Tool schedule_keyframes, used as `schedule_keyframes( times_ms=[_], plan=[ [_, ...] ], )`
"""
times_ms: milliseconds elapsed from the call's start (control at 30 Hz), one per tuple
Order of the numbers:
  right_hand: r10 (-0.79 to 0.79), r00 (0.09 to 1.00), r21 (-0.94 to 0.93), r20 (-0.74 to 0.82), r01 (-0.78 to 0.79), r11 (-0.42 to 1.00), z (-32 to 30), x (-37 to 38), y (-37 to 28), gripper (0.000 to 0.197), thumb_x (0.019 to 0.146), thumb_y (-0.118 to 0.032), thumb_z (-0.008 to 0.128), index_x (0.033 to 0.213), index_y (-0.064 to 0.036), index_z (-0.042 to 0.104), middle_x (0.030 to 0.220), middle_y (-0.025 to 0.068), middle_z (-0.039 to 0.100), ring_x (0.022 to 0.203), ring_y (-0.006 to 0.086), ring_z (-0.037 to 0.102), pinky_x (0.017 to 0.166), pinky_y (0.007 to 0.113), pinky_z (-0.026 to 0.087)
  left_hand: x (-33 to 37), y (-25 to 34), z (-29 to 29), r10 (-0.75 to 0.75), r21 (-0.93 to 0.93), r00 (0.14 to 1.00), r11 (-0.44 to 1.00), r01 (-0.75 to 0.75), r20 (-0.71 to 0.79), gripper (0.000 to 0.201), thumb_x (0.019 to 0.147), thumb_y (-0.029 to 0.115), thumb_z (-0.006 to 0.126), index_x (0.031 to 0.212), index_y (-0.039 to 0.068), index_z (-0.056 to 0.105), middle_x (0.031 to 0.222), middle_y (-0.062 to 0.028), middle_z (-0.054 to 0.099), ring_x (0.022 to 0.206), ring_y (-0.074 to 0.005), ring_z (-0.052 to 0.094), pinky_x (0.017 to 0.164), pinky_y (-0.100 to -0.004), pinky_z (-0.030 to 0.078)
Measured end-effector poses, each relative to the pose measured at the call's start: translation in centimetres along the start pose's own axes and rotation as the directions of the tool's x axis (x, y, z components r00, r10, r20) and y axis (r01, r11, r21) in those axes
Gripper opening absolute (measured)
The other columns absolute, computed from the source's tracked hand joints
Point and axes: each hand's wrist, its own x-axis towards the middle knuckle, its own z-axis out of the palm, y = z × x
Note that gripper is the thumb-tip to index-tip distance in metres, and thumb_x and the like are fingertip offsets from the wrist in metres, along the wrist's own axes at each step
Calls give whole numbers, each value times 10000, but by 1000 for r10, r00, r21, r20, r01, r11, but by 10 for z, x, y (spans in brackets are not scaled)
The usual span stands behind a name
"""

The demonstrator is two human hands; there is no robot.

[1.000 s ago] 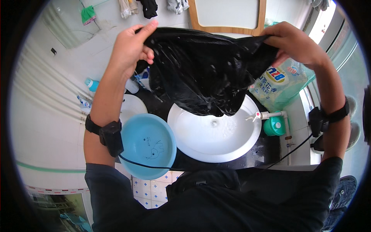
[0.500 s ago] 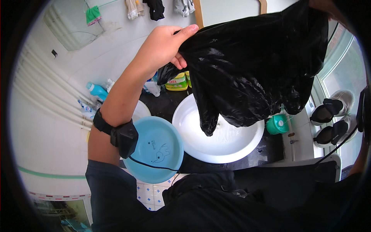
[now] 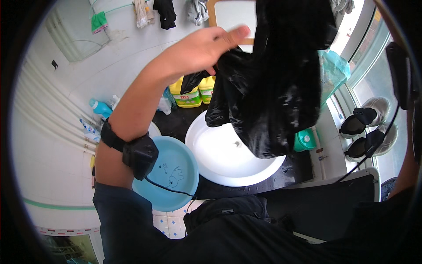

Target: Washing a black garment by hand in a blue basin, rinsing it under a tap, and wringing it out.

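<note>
Gripping the glossy black cloth [image 3: 285, 88], the left hand [image 3: 202, 50] was clamped on its edge, fingers partly hidden. The cloth hung in folds over the white sink [image 3: 211, 163], right of the blue basin [image 3: 187, 176]. The right hand was out of sight; its state couldn't be told.

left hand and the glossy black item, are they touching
Touching. The head view shows it: the left hand has the glossy black item bunched in its grip, black material showing right under the thumb and hanging down from there.
</note>
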Motion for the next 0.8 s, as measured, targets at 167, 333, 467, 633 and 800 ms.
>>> schedule_keyframes(
  times_ms=[167, 333, 467, 633, 800],
  plan=[
    [-488, 863, -624, 129, 453, 636, 23, 45, 24, 273, 790, 78, 621, 1057, 21, 632, 1035, 159, 660, 952, 278, 646, 852, 367, 528, 16, 45, 24, -18, -59, 999, 998, 15, -44, 538, 874, 423, 613, 1151, -38, 604, 1116, -179, 643, 1023, -273, 612, 880, -332, 439],
    [-671, 677, -527, -301, 469, 709, 104, 40, 23, 305, 851, -47, 595, 1148, 23, 578, 1107, 211, 624, 1043, 339, 610, 912, 356, 498, 21, 5, 29, 8, -148, 849, 984, -101, -528, 407, 867, 365, 603, 1000, -15, 661, 824, -153, 686, 779, -288, 648, 738, -343, 466],
    [6, 867, 266, -498, 146, 953, 182, -23, 56, 349, 872, -168, 610, 1207, -72, 591, 1201, 123, 558, 1124, 282, 569, 939, 362, 464, 29, -8, 25, -143, -367, 817, 926, -89, -559, 396, 860, 332, 619, 915, -59, 649, 749, -106, 657, 698, -214, 599, 702, -321, 450],
    [384, 889, 707, 251, -439, 554, 291, -86, 63, 571, 767, -284, 745, 1181, -11, 463, 928, 132, 557, 839, 216, 552, 802, 332, 467, 31, -2, 9, -355, -685, 790, 720, -110, -500, 320, 882, 197, 611, 1049, -76, 614, 989, -114, 667, 875, -204, 653, 752, -323, 516],
    [328, 907, 654, 265, -418, 630, 348, -101, 83, 393, 827, -197, 690, 1089, -7, 467, 819, 91, 560, 745, 181, 564, 709, 315, 473, 31, 3, 2, -401, -751, 784, 649, -123, -474, 316, 904, 222, 585, 1070, -46, 607, 1006, -104, 672, 894, -221, 656, 775, -374, 530]
  ],
)
